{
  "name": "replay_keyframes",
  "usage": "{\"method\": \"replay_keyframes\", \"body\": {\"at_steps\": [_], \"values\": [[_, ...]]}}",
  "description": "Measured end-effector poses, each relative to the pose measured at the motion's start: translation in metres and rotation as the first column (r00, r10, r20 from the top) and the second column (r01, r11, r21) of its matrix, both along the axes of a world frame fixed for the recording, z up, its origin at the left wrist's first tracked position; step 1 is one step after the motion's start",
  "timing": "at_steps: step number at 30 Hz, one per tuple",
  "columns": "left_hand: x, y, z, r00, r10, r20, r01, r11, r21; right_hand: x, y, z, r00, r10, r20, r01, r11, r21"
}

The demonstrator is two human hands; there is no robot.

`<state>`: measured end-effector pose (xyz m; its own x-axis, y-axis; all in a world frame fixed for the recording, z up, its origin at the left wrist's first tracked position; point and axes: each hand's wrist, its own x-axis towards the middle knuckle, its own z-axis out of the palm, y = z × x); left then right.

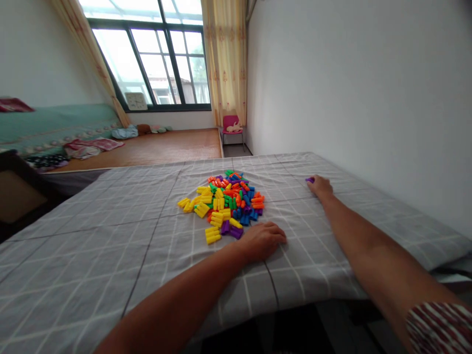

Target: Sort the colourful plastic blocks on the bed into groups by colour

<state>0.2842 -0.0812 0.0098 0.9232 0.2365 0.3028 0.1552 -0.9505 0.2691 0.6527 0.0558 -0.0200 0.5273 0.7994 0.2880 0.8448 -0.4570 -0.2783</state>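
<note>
A heap of small plastic toy blocks [228, 196] in yellow, orange, red, green, blue and purple lies on the grey checked cloth. Many of them look like rounded pegs joined side by side. My left hand [263, 241] rests palm down on the cloth at the near right side of the heap, fingers loosely bent and holding nothing I can see. Close to its wrist lies a purple block [236, 232]. Well to the right of the heap, my right hand [320, 187] pinches a purple toy block [309, 180] just at the cloth, partly hidden by the fingers.
The grey checked cloth [110, 221] covers the table, which runs along a white wall [350, 88] on the right. Beyond it are a low wooden bed platform [177, 142], a pink chair [230, 123] with a soft toy, and a window. A dark chair back [22, 191] stands at left.
</note>
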Motion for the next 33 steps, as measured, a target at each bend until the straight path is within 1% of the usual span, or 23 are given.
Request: {"method": "replay_keyframes", "body": {"at_steps": [3,6,10,13,15,17,19,20,21,22,23,25,26,27,28,29,30,31,32,33], "values": [[0.0,0.001,-0.001,1.0,0.003,0.007,-0.003,1.0,-0.018,0.035,-0.007,-0.004,0.993,-0.114,-0.006,0.114,0.993,0.02],[0.0,0.002,-0.003,1.0,-0.009,0.01,0.01,0.999,-0.031,0.051,-0.009,-0.01,0.991,-0.129,-0.034,0.131,0.99,0.048],[0.0,0.003,-0.004,1.0,-0.002,0.006,0.002,0.999,-0.038,0.056,-0.007,-0.014,0.992,-0.084,-0.093,0.095,0.988,0.12],[0.0,0.002,-0.002,1.0,0.003,-0.005,-0.003,1.0,-0.021,0.062,-0.007,-0.018,0.992,-0.016,-0.129,0.04,0.982,0.185],[0.0,0.001,-0.001,1.0,-0.008,-0.017,0.008,1.0,0.0,0.066,-0.008,-0.021,0.99,0.025,-0.138,0.003,0.98,0.198],[0.0,0.0,0.0,0.999,-0.016,-0.029,0.016,1.0,0.024,0.067,-0.009,-0.021,0.992,0.016,-0.127,0.011,0.977,0.213],[0.0,-0.001,0.0,0.999,-0.01,-0.04,0.012,0.999,0.048,0.063,-0.009,-0.016,0.998,-0.029,-0.064,0.046,0.957,0.286],[0.0,-0.002,0.0,0.999,0.0,-0.044,0.003,0.998,0.06,0.057,-0.009,-0.011,0.999,-0.029,-0.016,0.033,0.94,0.339],[0.0,-0.002,0.0,0.999,0.01,-0.047,-0.007,0.997,0.071,0.047,-0.008,-0.005,0.999,0.0,0.034,-0.014,0.919,0.394],[0.0,-0.002,0.0,0.999,0.019,-0.05,-0.015,0.997,0.079,0.033,-0.008,0.003,0.995,0.061,0.078,-0.09,0.894,0.439],[0.0,-0.003,0.0,0.998,0.024,-0.053,-0.02,0.996,0.086,0.016,-0.009,0.011,0.982,0.155,0.105,-0.186,0.865,0.466],[0.0,-0.003,0.0,0.998,0.026,-0.061,-0.02,0.995,0.095,-0.029,-0.01,0.027,0.917,0.386,0.096,-0.383,0.791,0.477],[0.0,-0.003,0.0,0.998,0.021,-0.063,-0.015,0.995,0.098,-0.056,-0.011,0.033,0.861,0.506,0.056,-0.472,0.752,0.459],[0.0,-0.003,0.0,0.998,0.017,-0.063,-0.01,0.995,0.102,-0.083,-0.012,0.038,0.783,0.622,0.015,-0.566,0.702,0.433],[0.0,-0.003,0.0,0.998,0.013,-0.059,-0.007,0.994,0.106,-0.11,-0.013,0.041,0.682,0.731,-0.009,-0.673,0.633,0.382],[0.0,-0.003,-0.001,0.998,0.012,-0.054,-0.006,0.994,0.112,-0.135,-0.013,0.044,0.576,0.817,-0.011,-0.774,0.55,0.313],[0.0,-0.002,-0.001,0.999,0.012,-0.049,-0.006,0.993,0.117,-0.157,-0.011,0.045,0.495,0.869,-0.006,-0.839,0.48,0.258],[0.0,-0.002,-0.001,0.999,0.013,-0.045,-0.008,0.992,0.123,-0.175,-0.008,0.046,0.447,0.894,-0.008,-0.872,0.438,0.221],[0.0,-0.002,-0.001,0.999,0.015,-0.043,-0.009,0.992,0.128,-0.19,-0.004,0.046,0.419,0.908,-0.014,-0.89,0.413,0.192],[0.0,-0.002,-0.002,0.999,0.015,-0.043,-0.009,0.991,0.134,-0.202,0.001,0.046,0.403,0.915,-0.029,-0.899,0.402,0.175]]}}
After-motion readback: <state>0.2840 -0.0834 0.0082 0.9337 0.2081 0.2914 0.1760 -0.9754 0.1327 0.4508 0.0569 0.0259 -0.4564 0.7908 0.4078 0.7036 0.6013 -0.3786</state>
